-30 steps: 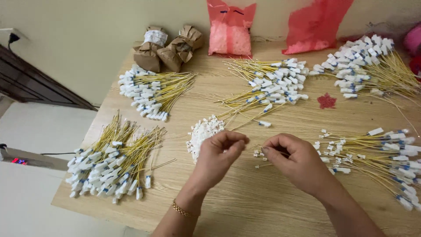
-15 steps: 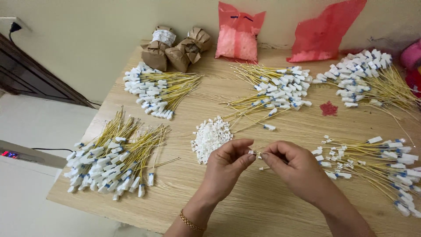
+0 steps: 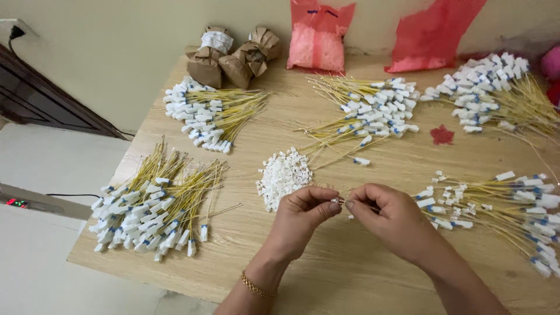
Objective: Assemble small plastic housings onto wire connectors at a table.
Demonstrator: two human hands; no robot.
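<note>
While our left hand pinches small white plastic connector, our right hand pinches thin yellow wire just beside; loose white connector heap above grip.

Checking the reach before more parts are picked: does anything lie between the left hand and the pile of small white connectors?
Nothing visible does. The left hand is just below the pile of small white connectors, with only bare wooden table between them. Its fingers pinch a small white piece against the right hand.
</note>
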